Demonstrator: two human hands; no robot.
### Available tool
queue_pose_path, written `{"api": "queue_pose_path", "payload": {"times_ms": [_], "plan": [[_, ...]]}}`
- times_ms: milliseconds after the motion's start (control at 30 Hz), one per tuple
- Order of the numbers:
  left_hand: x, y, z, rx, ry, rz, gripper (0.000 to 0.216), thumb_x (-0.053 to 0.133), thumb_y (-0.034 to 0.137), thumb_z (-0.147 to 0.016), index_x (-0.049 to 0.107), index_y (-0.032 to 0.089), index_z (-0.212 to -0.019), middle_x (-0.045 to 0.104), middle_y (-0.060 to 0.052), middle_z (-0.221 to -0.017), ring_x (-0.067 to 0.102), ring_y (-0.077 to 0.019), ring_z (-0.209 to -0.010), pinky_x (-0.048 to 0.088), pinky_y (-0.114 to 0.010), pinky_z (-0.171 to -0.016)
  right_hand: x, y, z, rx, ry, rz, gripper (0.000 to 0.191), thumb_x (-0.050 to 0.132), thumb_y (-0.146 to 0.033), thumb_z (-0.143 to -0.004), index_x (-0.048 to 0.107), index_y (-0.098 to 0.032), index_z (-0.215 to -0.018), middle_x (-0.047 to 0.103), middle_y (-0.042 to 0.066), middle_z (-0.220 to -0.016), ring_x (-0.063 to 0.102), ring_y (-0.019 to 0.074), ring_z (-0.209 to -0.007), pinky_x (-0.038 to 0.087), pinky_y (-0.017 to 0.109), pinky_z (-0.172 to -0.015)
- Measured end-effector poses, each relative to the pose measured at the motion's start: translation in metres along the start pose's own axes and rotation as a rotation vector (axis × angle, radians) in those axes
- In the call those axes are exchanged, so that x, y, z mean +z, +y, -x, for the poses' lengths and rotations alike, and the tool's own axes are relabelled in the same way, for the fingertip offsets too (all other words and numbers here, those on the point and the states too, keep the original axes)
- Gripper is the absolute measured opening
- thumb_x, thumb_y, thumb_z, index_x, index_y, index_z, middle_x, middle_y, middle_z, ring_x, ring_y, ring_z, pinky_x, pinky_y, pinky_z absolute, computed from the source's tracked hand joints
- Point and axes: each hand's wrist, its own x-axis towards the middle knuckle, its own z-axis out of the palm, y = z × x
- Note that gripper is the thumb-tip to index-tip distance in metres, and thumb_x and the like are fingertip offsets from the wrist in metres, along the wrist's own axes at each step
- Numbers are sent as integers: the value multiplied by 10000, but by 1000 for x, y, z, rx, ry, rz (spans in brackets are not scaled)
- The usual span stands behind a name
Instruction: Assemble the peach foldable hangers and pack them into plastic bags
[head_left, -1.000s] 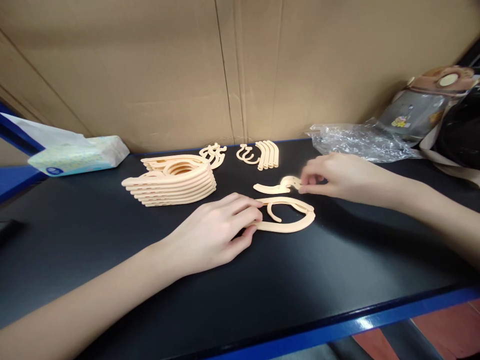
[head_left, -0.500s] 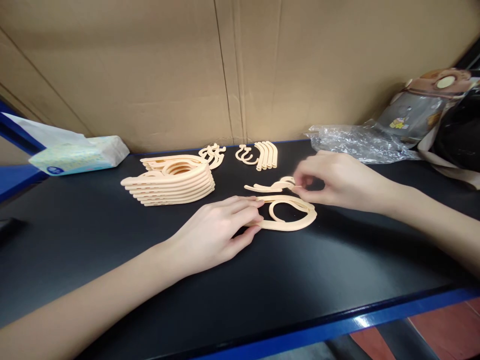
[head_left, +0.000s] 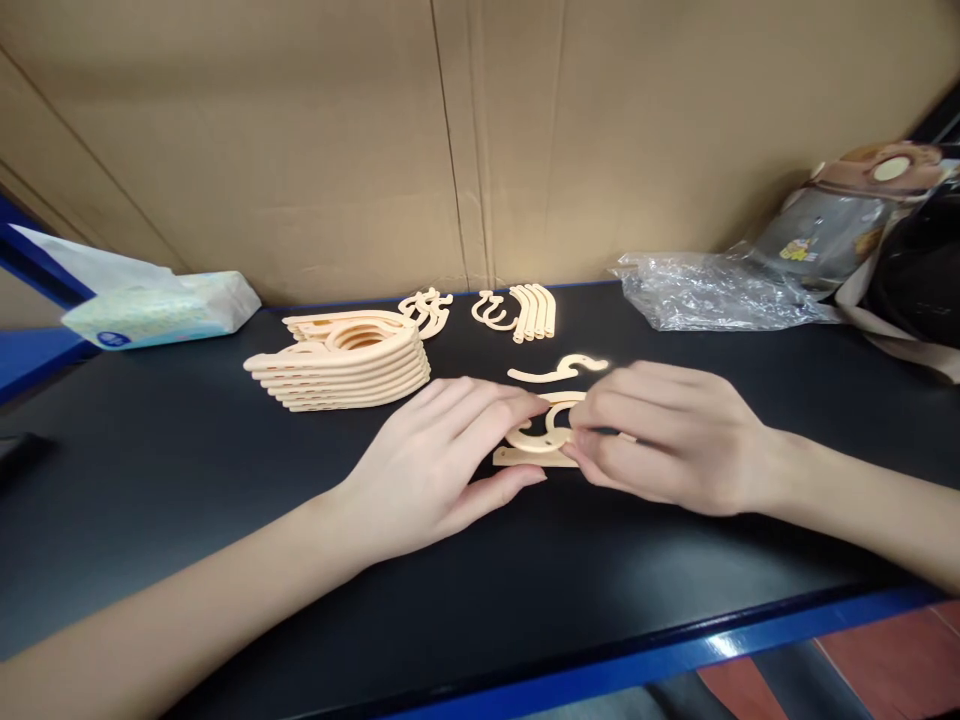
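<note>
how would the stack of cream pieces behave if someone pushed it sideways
The stack might shear apart, since its layers look merely piled. Its layers are probably stiff, keeping matching curves, and likely light for their size, being slim with open gaps.

Black tabletop (head_left: 360, 630) with blue front edge (head_left: 720, 645). Directly on it, left to right: tissue pack (head_left: 161, 315), stack of cream hangers (head_left: 352, 382), small pile of hooks (head_left: 436, 318), row of curved strips (head_left: 534, 312), crinkled clear plastic (head_left: 705, 295). Nearer the front: single curved piece (head_left: 549, 375), just behind partly covered cream hanger parts (head_left: 525, 457)
</note>
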Motion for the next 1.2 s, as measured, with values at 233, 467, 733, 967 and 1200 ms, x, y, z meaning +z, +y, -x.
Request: {"api": "queue_pose_path", "payload": {"times_ms": [233, 467, 733, 967, 1200], "plan": [[7, -4, 2, 54, -57, 29, 333, 405, 425, -1008, 584, 153, -940, 619, -39, -857, 554, -146, -721, 418, -252, -618, -1, -8, -4, -55, -5, -23, 285, 484, -128, -948, 565, -203, -686, 639, 4, -718, 548, 128, -660, 425, 287, -579], [5, -1, 4, -48, 16, -11, 247, 427, 287, -994, 585, 161, -851, 566, -12, -804, 508, -110, -657, 349, -232, -552, 1, -2, -5, 157, -13, -48, 213, 517, -294, -952, 596, -186, -787, 658, 40, -754, 547, 159, -678, 425, 298, -613], [3, -9, 2, -304, 16, 92, 272, 435, 275, -997, 583, 151, -806, 517, 11, -772, 456, -94, -624, 330, -241, -575, 8, -3, -2, 108, -272, -214, 212, 545, -294, -924, 638, -149, -801, 628, 52, -849, 526, 174, -774, 414, 325, -744], [4, -9, 2, -316, 1, 96, 291, 440, 282, -992, 575, 146, -773, 492, 18, -749, 434, -92, -610, 320, -242, -569, 7, -12, -4, 47, -240, -264, 191, 496, -132, -867, 566, -170, -693, 550, -2, -690, 440, 135, -645, 353, 283, -646], [5, -10, 1, -353, -16, 138, 266, 458, 283, -987, 583, 153, -792, 507, 25, -764, 450, -85, -618, 319, -232, -575, 4, -15, -1, -4, -204, -147, 167, 489, -181, -919, 565, -171, -770, 528, -25, -633, 441, 131, -583, 319, 293, -568]]}}
